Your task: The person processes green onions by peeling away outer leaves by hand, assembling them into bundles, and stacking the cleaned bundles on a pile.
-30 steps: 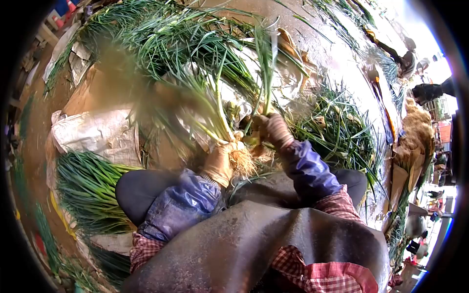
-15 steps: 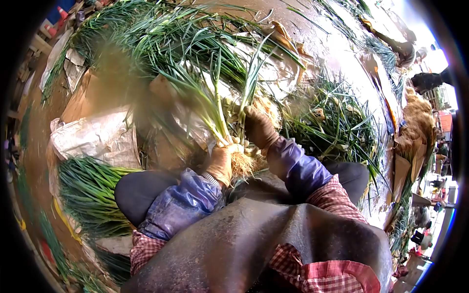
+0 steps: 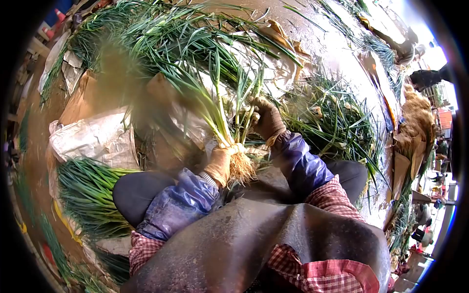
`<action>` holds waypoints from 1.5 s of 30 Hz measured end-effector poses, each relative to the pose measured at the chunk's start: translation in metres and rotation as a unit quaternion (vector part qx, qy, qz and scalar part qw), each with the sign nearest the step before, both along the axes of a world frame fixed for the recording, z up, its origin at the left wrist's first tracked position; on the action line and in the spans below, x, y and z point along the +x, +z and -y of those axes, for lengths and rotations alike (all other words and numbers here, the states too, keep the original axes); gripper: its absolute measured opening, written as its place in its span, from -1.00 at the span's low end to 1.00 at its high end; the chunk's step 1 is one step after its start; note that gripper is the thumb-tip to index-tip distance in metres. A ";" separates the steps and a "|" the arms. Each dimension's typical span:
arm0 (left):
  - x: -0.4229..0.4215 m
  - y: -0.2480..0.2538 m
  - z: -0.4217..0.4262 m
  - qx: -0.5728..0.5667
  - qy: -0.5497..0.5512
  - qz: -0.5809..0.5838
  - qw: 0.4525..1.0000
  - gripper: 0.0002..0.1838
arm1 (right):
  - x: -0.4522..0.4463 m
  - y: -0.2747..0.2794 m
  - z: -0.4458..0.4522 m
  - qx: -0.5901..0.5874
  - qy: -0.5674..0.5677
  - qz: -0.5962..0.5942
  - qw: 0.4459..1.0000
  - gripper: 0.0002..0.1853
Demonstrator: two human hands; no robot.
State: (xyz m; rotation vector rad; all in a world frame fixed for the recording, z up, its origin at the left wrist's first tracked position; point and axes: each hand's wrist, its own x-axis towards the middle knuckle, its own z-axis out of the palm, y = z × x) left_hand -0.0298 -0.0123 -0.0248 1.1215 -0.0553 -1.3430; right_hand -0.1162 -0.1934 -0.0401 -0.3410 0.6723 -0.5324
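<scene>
My left hand [image 3: 219, 164], in a tan glove, is closed round the lower stalks of a bunch of green onions [image 3: 222, 124]. Their pale roots [image 3: 242, 167] hang out beside the glove, above my apron [image 3: 254, 239], and the leaves fan upward and away. Up and to the right, my right hand [image 3: 268, 119] wears a browner glove. Its fingers are curled round a thin green onion stalk [image 3: 258, 88] at the bunch's right side; the fingertips are partly hidden.
A big heap of green onions [image 3: 161, 36] lies ahead, with loose leaves [image 3: 332, 122] piled to the right. By my left knee rests a neat bundle [image 3: 93, 195], near a folded white sack [image 3: 100, 139]. A dark-gloved hand of another person [image 3: 425, 79] shows far right.
My right hand has shifted slightly right and turned, drawing away from the bunch's roots. The left hand keeps its hold in nearly the same place.
</scene>
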 end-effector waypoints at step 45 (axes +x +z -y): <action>0.007 0.002 0.000 -0.002 0.015 0.029 0.999 -0.79 | -0.090 -0.065 -0.051 -0.675 0.616 -0.319 0.248 -0.64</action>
